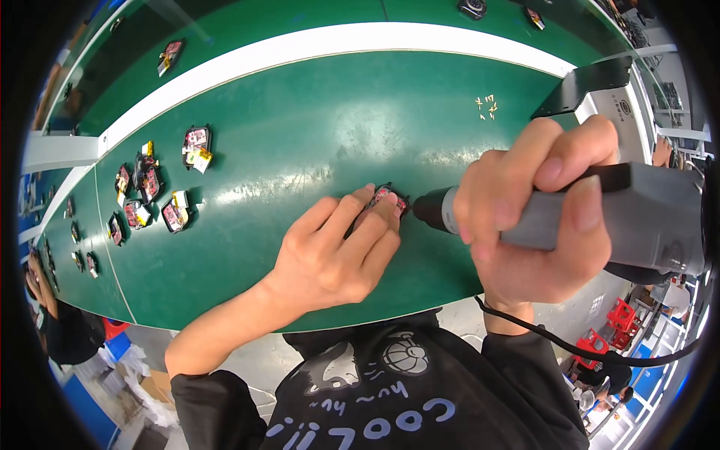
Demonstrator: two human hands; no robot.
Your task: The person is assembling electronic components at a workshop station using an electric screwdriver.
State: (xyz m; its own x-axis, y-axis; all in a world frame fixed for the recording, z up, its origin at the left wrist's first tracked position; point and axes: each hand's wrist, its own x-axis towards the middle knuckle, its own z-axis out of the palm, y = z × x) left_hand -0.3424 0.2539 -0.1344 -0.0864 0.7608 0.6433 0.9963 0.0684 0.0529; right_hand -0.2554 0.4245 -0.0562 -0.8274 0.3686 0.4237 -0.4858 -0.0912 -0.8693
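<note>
My left hand [334, 251] presses down on a small black-framed part with a red circuit board [388, 198] on the green belt [300, 142]; its fingers cover most of the part. My right hand [532, 225] grips a grey electric screwdriver [637, 217], held level, with its black nose [429, 208] at the right edge of the part. A black cable [570, 346] runs from the tool below my wrist.
Several more small black parts with red boards [150, 187] lie in a cluster at the belt's left. A few tiny brass screws [486, 106] sit at the far right of the belt. A white strip [337, 41] borders the belt's far side, and a black-and-white bracket [592, 86] stands at right.
</note>
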